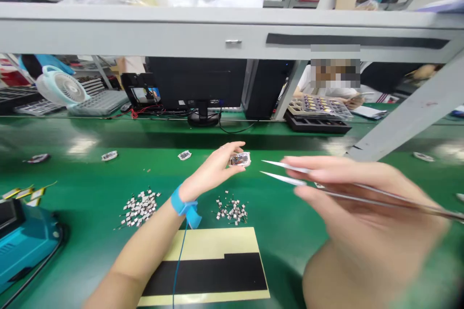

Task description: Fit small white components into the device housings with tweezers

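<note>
My left hand is raised over the green bench and pinches a small circuit board between thumb and fingers. A blue wrist strap with a cord circles that wrist. My right hand, close to the camera and blurred, grips a pair of metal tweezers whose two tips stand apart and point left at the board, a short gap away. Two heaps of small metal parts lie on the bench below my left hand.
A tan and black mat lies at the front. A teal device sits at the left edge. Small boards dot the belt. Behind are a monitor, a fan, trays, and another person at the far right.
</note>
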Tool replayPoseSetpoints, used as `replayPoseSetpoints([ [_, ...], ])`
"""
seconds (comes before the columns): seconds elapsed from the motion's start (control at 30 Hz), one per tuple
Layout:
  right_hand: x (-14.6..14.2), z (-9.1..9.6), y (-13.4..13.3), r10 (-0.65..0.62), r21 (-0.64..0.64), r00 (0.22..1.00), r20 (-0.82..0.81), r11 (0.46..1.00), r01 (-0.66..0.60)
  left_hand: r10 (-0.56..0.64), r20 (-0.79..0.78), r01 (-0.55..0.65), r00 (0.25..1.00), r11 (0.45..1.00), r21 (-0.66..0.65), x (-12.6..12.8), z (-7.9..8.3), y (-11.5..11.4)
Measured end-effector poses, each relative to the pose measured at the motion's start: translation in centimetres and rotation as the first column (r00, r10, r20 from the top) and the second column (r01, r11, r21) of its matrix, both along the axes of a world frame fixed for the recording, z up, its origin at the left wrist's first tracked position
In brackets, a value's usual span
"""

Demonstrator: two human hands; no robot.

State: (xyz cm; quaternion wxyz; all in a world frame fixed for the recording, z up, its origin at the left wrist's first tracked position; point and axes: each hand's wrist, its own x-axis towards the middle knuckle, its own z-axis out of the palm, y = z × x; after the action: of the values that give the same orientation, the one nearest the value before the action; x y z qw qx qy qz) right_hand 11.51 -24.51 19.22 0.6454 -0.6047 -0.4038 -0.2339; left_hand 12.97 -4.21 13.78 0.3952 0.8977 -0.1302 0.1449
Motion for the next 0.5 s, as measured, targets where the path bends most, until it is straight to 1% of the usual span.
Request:
replayPoseSetpoints([
  [0.03, -0.2, 0.0, 1.3, 0.056, -0.068, 0.998, -0.005, 0.996, -0.056, 0.002, 0.039, -0.001, 0.999, 0.999, -0.048, -1.2, 0.5, 0.1],
  [0.1, -0.2, -0.2, 2.9, 0.112, -0.144, 0.993, -0.019, 0.983, -0.114, 0.026, 0.107, -0.014, 0.994, 0.994, -0.109, -3.0, 1.4, 0.3],
  [0.17, -0.1, -0.5, 3.4, 0.115, -0.169, 0.993, -0.035, 0.978, -0.119, 0.044, 0.142, -0.025, 0.989, 0.991, -0.13, -4.2, 2.2, 0.3],
  [0.27, 0.1, -0.9, 3.3, 0.121, -0.185, 0.992, -0.037, 0.975, -0.126, 0.04, 0.191, -0.01, 0.981, 0.988, -0.155, -5.6, 3.3, 0.2],
  [0.33, 0.0, -1.0, 3.3, 0.147, -0.212, 0.989, -0.028, 0.966, -0.149, 0.039, 0.227, -0.006, 0.973, 0.99, -0.144, -6.4, 3.7, 0.1],
  [0.4, -0.3, -1.0, 3.4, 0.159, -0.211, 0.987, -0.012, 0.965, -0.158, 0.051, 0.255, -0.024, 0.966, 0.994, -0.107, -7.0, 4.0, 0.0],
  [0.5, -1.0, -0.9, 3.4, 0.098, -0.21, 0.995, -0.008, 0.973, -0.098, 0.082, 0.304, -0.067, 0.949, 0.996, -0.059, -7.5, 4.2, 0.0],
])
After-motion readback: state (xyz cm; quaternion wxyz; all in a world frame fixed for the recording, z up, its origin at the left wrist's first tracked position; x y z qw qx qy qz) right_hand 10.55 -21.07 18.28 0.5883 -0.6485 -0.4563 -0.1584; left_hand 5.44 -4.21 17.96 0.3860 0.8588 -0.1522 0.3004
